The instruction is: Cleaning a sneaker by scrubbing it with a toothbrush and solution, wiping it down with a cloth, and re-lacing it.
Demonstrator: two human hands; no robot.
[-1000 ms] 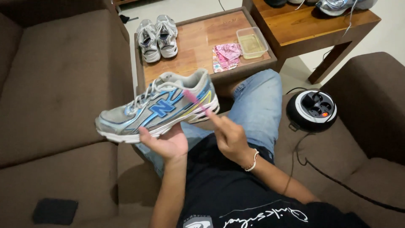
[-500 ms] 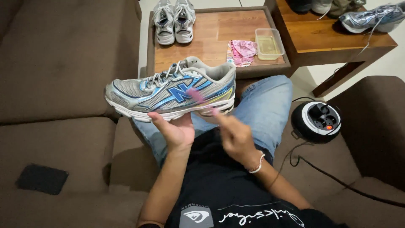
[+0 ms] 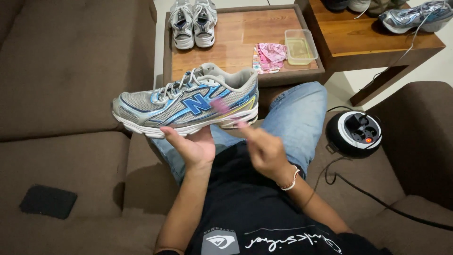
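The left hand (image 3: 191, 146) is supporting a grey and blue running shoe (image 3: 186, 101) from beneath, palm up, with the fingers spread apart and lying flat against the sole. The shoe is lying on its side, toe pointing to the person's left, heel toward the raised knee in blue jeans (image 3: 292, 113). The shoe is sitting above the gap between the brown sofa (image 3: 66, 71) and the knee, with open room on its toe side over the sofa cushion.

The right hand (image 3: 264, 151) is gripping a thin pink brush (image 3: 226, 111), fingers closed together around the handle. The brush is blurred; its far end is lying against the shoe's side near the heel. A light bracelet (image 3: 289, 182) is circling the right wrist.

Beyond the shoe, a low wooden table (image 3: 236, 35) with a raised edge is standing close to the knee. On it:
- a pair of grey shoes (image 3: 193, 23), side by side, at the far left corner;
- a crumpled pink cloth (image 3: 269, 56), touching or just beside the container;
- a clear rectangular plastic container (image 3: 301, 47) at the right edge, holding a shallow yellowish liquid.

A second, taller wooden table (image 3: 368, 33) is carrying another silver shoe (image 3: 415, 19) near its right edge.

A round black and white cable reel (image 3: 354, 134) is resting on the sofa seat to the person's right, its black cord (image 3: 377, 203) trailing across the cushion. A flat black rectangle (image 3: 47, 200) is lying on the left cushion, well apart from both hands.
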